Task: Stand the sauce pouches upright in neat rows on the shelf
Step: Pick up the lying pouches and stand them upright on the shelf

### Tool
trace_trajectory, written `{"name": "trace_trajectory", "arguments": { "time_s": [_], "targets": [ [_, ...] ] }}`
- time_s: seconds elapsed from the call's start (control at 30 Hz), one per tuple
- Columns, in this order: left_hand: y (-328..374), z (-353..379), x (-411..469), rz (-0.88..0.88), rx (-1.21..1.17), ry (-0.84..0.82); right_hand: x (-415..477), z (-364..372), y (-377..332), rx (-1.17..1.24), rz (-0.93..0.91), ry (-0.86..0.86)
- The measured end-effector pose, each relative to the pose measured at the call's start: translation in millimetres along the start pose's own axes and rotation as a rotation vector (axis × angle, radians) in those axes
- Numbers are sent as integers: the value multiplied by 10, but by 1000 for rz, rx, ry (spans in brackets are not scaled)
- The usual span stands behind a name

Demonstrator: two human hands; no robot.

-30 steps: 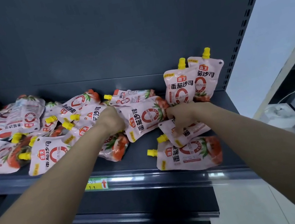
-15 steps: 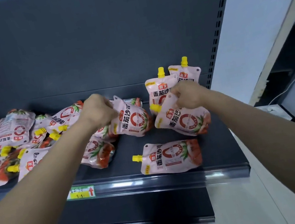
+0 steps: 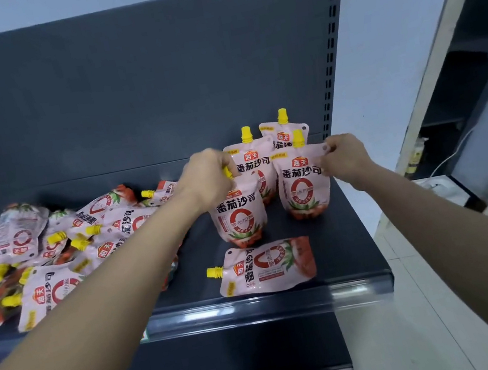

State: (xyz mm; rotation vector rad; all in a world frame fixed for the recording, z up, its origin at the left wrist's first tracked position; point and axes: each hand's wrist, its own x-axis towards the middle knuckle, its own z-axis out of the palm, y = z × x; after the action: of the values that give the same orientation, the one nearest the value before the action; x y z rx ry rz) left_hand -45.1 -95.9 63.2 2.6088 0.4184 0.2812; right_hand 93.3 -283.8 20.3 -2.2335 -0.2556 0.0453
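Observation:
Pink sauce pouches with yellow caps lie on a dark shelf [image 3: 355, 250]. My left hand [image 3: 207, 178] grips the top of one upright pouch [image 3: 240, 218]; its cap is hidden under my fingers. My right hand [image 3: 343, 155] pinches the upper right corner of a second upright pouch [image 3: 303, 189] to its right. Behind these stand two more upright pouches [image 3: 252, 157] [image 3: 284, 133] against the back panel. One pouch [image 3: 267, 267] lies flat near the shelf's front edge, cap pointing left. A heap of several pouches [image 3: 52, 251] lies on the left.
The dark back panel [image 3: 122, 92] rises behind the shelf, with a slotted upright [image 3: 331, 48] at its right end. The shelf's front rail [image 3: 258, 308] runs below. A white floor [image 3: 425, 332] and another dark unit [image 3: 484, 77] are to the right.
Both hands lifted a pouch each from lying to upright and set them in front of the two standing pouches. The view shifted, so the shelf sits further right.

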Motion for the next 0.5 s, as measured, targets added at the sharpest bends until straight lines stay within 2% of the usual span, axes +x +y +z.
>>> {"name": "trace_trajectory", "arguments": {
  "time_s": [0.3, 0.4, 0.5],
  "targets": [
    [10, 77, 29, 3, -66, -3, -118, -80, -25, -93, -93, 21],
    [-14, 81, -15, -6, -107, 10, -232, -100, -124, -239, -174, 176],
    [-58, 26, -79, -24, -150, 82, -380, -124, -282, -154, -391, 328]
  ]
}}
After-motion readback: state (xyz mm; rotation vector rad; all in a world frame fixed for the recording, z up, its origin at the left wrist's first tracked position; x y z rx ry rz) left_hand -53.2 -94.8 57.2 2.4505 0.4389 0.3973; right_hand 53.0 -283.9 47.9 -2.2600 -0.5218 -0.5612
